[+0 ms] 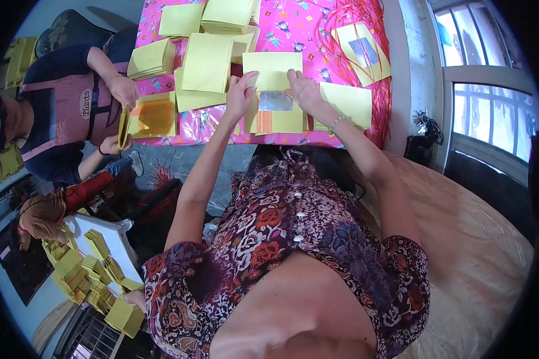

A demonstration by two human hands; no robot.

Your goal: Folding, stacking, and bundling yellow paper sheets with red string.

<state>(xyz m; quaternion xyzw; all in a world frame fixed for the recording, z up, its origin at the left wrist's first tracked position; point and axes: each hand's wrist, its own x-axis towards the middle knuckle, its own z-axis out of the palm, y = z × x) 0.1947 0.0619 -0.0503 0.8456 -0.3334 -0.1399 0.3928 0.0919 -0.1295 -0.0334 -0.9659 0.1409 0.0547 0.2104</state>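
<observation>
A yellow paper sheet (pixel 272 67) is raised between my hands at the table's front edge. My left hand (pixel 241 96) pinches its left edge, and my right hand (pixel 304 93) grips the right edge with curled fingers. Just below my fingers a silver foil rectangle (pixel 276 102) shows on yellow paper, with an orange patch (pixel 263 122) beside it. More yellow paper (pixel 290 124) lies flat under these. A stack of yellow sheets (pixel 348 105) sits right of my right wrist, and another yellow stack (pixel 206 63) stands left of my left hand.
Red plastic strings (pixel 380 78) tangle along the right side of the pink patterned table (pixel 290 36), around a foil-marked yellow sheet (pixel 362 54). On the left a co-worker (pixel 72 102) handles yellow paper next to an orange-topped sheet (pixel 153 116). Yellow bundles (pixel 96 269) cover a lower-left surface.
</observation>
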